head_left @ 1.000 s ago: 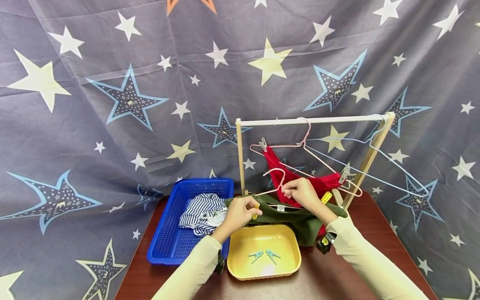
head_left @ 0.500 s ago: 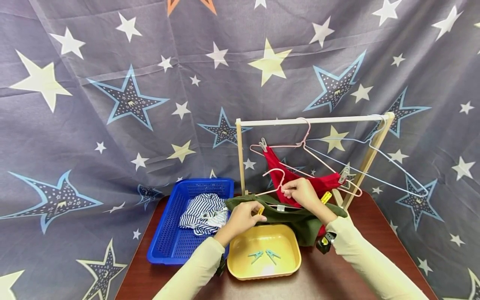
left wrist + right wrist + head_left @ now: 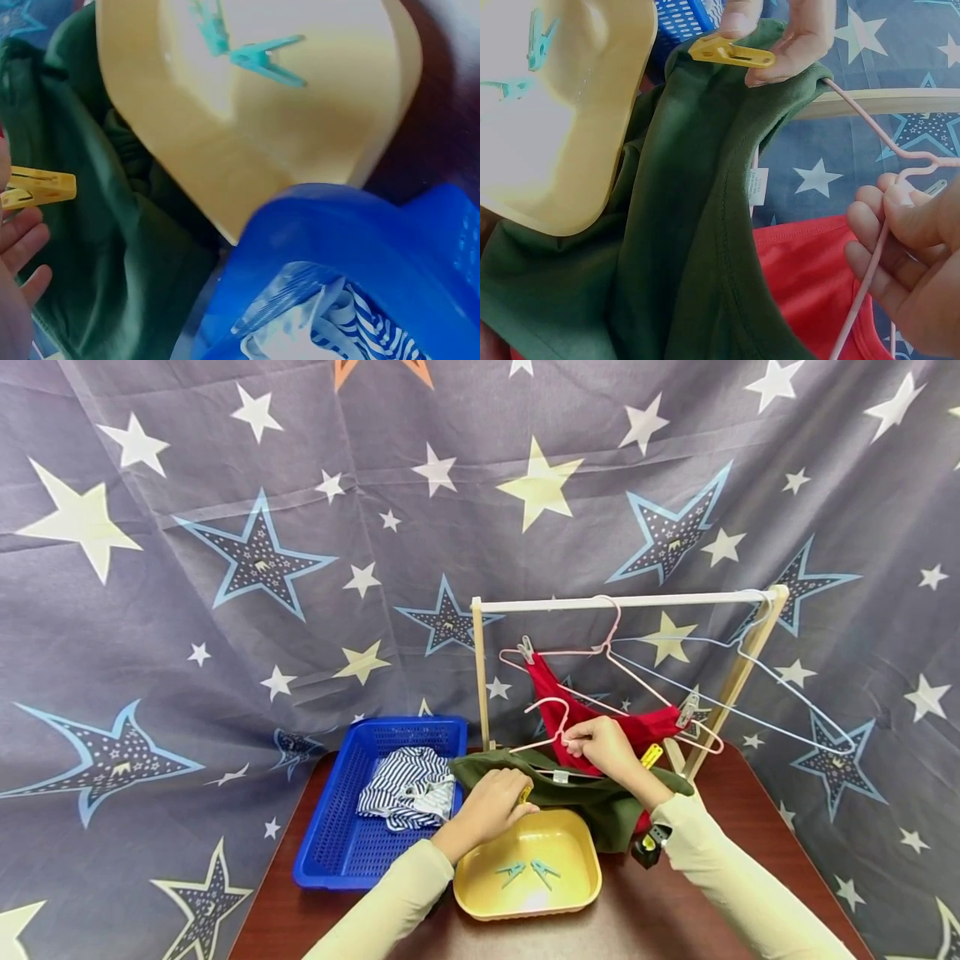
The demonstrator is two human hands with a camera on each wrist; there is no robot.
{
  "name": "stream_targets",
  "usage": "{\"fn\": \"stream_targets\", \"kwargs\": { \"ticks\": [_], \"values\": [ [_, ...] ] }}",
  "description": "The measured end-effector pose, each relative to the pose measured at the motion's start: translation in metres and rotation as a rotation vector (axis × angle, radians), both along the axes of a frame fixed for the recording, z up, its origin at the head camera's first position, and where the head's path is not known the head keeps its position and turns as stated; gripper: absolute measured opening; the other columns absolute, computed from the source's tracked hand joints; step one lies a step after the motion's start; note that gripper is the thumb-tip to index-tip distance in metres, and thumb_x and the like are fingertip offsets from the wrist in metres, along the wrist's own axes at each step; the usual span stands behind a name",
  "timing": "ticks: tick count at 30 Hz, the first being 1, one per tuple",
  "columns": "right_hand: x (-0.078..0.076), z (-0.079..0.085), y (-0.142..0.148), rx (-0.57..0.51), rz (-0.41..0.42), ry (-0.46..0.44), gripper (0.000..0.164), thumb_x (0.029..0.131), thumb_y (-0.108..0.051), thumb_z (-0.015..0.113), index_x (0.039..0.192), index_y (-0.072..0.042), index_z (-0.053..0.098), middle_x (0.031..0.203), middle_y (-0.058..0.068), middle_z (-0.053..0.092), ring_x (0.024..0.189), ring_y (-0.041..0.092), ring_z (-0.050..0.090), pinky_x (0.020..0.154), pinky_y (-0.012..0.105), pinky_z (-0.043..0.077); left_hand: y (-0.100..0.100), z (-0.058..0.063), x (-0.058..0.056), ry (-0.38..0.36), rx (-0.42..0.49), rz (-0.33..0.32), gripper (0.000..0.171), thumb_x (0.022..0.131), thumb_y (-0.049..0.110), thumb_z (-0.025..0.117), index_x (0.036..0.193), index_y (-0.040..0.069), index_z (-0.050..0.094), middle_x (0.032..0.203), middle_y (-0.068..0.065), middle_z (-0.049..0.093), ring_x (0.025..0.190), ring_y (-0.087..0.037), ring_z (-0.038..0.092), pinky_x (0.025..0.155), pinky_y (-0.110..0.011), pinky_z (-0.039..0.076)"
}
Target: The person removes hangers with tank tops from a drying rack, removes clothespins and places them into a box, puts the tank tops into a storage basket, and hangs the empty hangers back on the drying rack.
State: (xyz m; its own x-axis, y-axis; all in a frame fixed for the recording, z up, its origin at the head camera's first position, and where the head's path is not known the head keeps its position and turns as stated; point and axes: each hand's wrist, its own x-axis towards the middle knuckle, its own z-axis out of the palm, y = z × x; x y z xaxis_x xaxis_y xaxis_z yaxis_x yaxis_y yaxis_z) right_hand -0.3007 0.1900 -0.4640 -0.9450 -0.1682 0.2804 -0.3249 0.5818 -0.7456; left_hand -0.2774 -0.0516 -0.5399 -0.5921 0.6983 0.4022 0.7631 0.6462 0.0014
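My left hand [image 3: 491, 806] pinches a yellow clothespin [image 3: 731, 54] between thumb and fingers. It is at the left end of the neckline of a dark green garment [image 3: 675, 210], which sits on a pink wire hanger [image 3: 866, 116]. Whether the clothespin bites the cloth, I cannot tell. My right hand [image 3: 603, 747] grips that hanger just below its hook, the wire between thumb and curled fingers in the right wrist view. Another yellow clothespin [image 3: 651, 755] shows near the garment's right end, beside my right forearm. A white label shows inside the neckline.
Behind hangs a red garment [image 3: 645, 727], clipped to another pink hanger on the rack bar [image 3: 555, 605]. A blue hanger [image 3: 795, 692] hangs at right. In front, a yellow tray [image 3: 487, 852] holds two teal clothespins [image 3: 512, 872]. Left stands a blue basket [image 3: 322, 852] with striped cloth [image 3: 405, 785].
My left hand has moved a little right and down along the green neckline, holding the yellow clothespin. My right hand and the hanger have stayed in place.
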Motion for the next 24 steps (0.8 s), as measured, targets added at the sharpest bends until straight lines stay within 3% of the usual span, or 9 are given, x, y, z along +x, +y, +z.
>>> {"fn": "stream_targets", "kwargs": {
  "ticks": [7, 17, 24],
  "values": [
    [-0.002, -0.001, 0.000, 0.016, 0.002, 0.004, 0.010, 0.085, 0.009, 0.071, 0.085, 0.003, 0.079, 0.074, 0.015, 0.075, 0.062, 0.018, 0.069, 0.060, 0.017, 0.051, 0.002, -0.016, 0.001, 0.093, -0.131, -0.035, 0.033, 0.099, 0.050, 0.059, 0.105, 0.017, 0.057, 0.098, 0.004, 0.056, 0.095, -0.014, 0.056, 0.094, -0.033, 0.046],
    [-0.001, -0.001, -0.002, 0.008, -0.001, 0.002, 0.011, 0.085, 0.011, 0.070, 0.085, 0.004, 0.078, 0.074, 0.016, 0.075, 0.062, 0.020, 0.070, 0.059, 0.017, 0.052, 0.012, -0.039, 0.005, 0.290, -0.200, -0.129, 0.038, 0.093, 0.054, 0.062, 0.101, 0.017, 0.058, 0.095, 0.004, 0.057, 0.090, -0.015, 0.057, 0.088, -0.032, 0.047],
    [0.001, -0.003, -0.006, 0.016, -0.021, -0.010, 0.011, 0.084, 0.010, 0.070, 0.085, 0.004, 0.078, 0.074, 0.016, 0.076, 0.062, 0.017, 0.070, 0.059, 0.017, 0.052, 0.024, -0.060, 0.009, 0.324, -0.316, -0.157, 0.040, 0.090, 0.055, 0.069, 0.104, 0.019, 0.059, 0.098, 0.006, 0.058, 0.091, -0.013, 0.057, 0.083, -0.028, 0.044]
  ]
}}
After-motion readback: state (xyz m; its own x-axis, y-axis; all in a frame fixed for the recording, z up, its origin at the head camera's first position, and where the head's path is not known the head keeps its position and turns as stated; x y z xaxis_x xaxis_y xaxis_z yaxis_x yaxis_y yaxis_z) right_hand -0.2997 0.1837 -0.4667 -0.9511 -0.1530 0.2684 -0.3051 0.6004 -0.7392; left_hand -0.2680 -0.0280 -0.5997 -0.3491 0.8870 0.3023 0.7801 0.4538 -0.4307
